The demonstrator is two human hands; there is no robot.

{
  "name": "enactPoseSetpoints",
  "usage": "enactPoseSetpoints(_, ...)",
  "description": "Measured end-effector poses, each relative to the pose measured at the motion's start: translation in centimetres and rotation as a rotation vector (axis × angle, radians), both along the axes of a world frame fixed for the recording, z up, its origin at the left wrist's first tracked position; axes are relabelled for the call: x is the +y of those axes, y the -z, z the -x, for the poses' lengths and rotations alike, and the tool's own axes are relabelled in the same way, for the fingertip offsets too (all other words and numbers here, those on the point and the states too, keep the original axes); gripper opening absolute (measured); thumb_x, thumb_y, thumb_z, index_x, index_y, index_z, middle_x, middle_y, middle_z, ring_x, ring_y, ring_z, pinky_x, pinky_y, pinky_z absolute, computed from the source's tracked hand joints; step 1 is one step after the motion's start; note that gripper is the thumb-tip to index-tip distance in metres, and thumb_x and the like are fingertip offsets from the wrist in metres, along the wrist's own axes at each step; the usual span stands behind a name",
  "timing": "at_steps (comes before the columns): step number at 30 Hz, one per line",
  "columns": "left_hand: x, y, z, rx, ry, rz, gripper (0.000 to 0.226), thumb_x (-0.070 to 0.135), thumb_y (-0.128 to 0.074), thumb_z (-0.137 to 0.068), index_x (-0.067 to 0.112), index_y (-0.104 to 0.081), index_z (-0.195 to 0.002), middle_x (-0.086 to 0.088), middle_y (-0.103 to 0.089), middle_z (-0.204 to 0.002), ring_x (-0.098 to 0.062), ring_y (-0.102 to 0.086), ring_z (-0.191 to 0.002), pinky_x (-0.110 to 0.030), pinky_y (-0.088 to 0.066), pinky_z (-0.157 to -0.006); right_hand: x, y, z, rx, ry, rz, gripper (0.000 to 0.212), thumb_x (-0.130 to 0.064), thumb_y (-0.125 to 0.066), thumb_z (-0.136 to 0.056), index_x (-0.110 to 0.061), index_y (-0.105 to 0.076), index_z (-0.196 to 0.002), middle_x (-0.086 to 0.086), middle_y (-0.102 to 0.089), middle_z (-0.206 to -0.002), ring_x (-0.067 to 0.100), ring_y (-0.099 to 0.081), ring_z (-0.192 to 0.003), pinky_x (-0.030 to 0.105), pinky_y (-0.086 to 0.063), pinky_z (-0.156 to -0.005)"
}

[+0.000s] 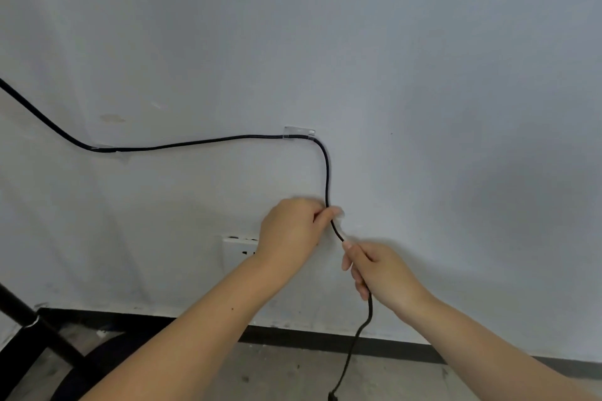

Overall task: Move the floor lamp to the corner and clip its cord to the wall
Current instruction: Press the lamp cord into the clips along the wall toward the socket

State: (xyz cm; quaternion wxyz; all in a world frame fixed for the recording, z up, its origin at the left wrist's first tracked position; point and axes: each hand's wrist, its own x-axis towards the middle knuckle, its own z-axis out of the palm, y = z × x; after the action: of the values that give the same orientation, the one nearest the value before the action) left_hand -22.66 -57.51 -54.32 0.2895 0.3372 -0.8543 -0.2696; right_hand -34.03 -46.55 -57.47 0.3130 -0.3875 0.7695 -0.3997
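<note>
Both hands grip cord [326, 172] — clip [299, 133] above.

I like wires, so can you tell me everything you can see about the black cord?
The black cord is thin, round and looks rubbery. It comes down from the upper left, runs along the wall through two clear clips, then bends downward. The left hand pinches it against the wall; the right hand grips it lower. Its loose end dangles toward the floor.
</note>
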Motion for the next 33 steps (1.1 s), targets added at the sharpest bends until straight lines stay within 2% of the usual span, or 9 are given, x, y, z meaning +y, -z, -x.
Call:
enactPoseSetpoints(3, -0.1, 0.0, 0.4, 0.102, 0.038, -0.216, 0.037, 0.039, -0.055, -0.091, 0.018, -0.067, -0.063, 0.005, -0.06, -0.044, -0.006, -0.05, -0.037, -0.021, -0.045, -0.047, 0.3, 0.2, 0.7, 0.066, 0.048, 0.06, 0.041, -0.037, -0.041, -0.098, -0.017, -0.052, -0.063, -0.008, -0.04, -0.035, 0.008, -0.041, -0.031, 0.016, -0.038, -0.038)
enactPoseSetpoints(6, -0.2, 0.0, 0.9, 0.177, 0.072, -0.39, 0.034, 0.033, -0.057, -0.092, 0.021, -0.065, -0.061, 0.008, -0.058, -0.038, -0.007, -0.042, -0.027, -0.013, -0.036, -0.037, 0.4, 0.3, 1.6, 0.11, 0.081, 0.116, 0.041, -0.037, -0.043, -0.097, -0.017, -0.051, -0.062, -0.007, -0.039, -0.037, 0.009, -0.039, -0.032, 0.021, -0.038, -0.038)
enactPoseSetpoints(10, -0.8, -0.5, 0.7, 0.092, 0.073, -0.275, 0.034, 0.038, -0.06, -0.088, 0.015, -0.07, -0.066, 0.007, -0.057, -0.04, -0.003, -0.042, -0.029, -0.014, -0.037, -0.04, 0.4, 1.4, 1.9, 0.077, 0.086, 0.119, 0.037, -0.035, -0.04, -0.099, -0.017, -0.061, -0.075, -0.006, -0.046, -0.042, 0.008, -0.044, -0.034, 0.021, -0.041, -0.042)
enactPoseSetpoints(13, -1.2, -1.3, 0.4, 0.103, 0.043, -0.12, 0.033, 0.04, -0.063, -0.085, 0.016, -0.069, -0.064, 0.01, -0.056, -0.039, 0.0, -0.046, -0.036, -0.013, -0.036, -0.043, -0.1, 2.4, 0.6, -0.197, 0.059, 0.04, 0.041, -0.035, -0.035, -0.1, -0.008, -0.065, -0.092, 0.0, -0.058, -0.049, 0.012, -0.056, -0.04, 0.023, -0.052, -0.047)
enactPoseSetpoints(18, -1.5, -2.0, -0.3, 0.215, 0.103, -0.237, 0.027, 0.032, -0.065, -0.086, 0.017, -0.068, -0.064, 0.013, -0.053, -0.035, 0.0, -0.041, -0.029, -0.009, -0.031, -0.037, -1.8, 2.8, -2.3, -0.414, -0.007, -0.03, 0.044, -0.038, -0.032, -0.101, -0.01, -0.062, -0.085, 0.0, -0.064, -0.047, 0.015, -0.063, -0.044, 0.025, -0.056, -0.05)
enactPoseSetpoints(25, -3.1, -1.4, -4.1, 0.198, 0.17, -0.348, 0.028, 0.028, -0.059, -0.09, 0.025, -0.067, -0.062, 0.008, -0.059, -0.041, -0.005, -0.046, -0.03, -0.014, -0.037, -0.036, -2.4, 2.4, -2.7, -0.473, -0.092, -0.053, 0.039, -0.03, -0.032, -0.102, -0.008, -0.058, -0.084, 0.008, -0.073, -0.065, 0.02, -0.072, -0.063, 0.03, -0.061, -0.064)
enactPoseSetpoints(29, -4.3, 1.4, -7.6, -0.115, 0.218, -0.564, 0.027, 0.017, -0.054, -0.093, 0.015, -0.067, -0.07, 0.003, -0.069, -0.056, -0.011, -0.068, -0.051, -0.017, -0.052, -0.05, -2.8, 2.1, -3.2, -0.609, -0.149, -0.048, 0.035, -0.019, -0.033, -0.103, -0.002, -0.059, -0.086, 0.012, -0.076, -0.071, 0.024, -0.075, -0.068, 0.028, -0.063, -0.062)
enactPoseSetpoints(31, -4.5, 3.6, -9.3, -0.292, 0.281, -0.647, 0.021, 0.012, -0.051, -0.094, 0.016, -0.07, -0.086, -0.001, -0.075, -0.082, -0.01, -0.073, -0.08, -0.017, -0.056, -0.071, -3.1, 2.1, -3.5, -0.698, -0.141, -0.023, 0.034, -0.017, -0.034, -0.103, -0.001, -0.059, -0.087, 0.015, -0.076, -0.073, 0.026, -0.075, -0.071, 0.029, -0.062, -0.061)
enactPoseSetpoints(33, -3.7, 5.8, -10.5, -0.398, 0.421, -0.712, 0.028, 0.007, -0.049, -0.094, 0.018, -0.065, -0.114, 0.002, -0.069, -0.117, -0.005, -0.062, -0.113, -0.015, -0.045, -0.096, -3.5, 2.1, -3.9, -0.771, -0.124, 0.017, 0.036, -0.017, -0.034, -0.103, 0.0, -0.061, -0.087, 0.016, -0.077, -0.076, 0.028, -0.075, -0.072, 0.029, -0.062, -0.06)
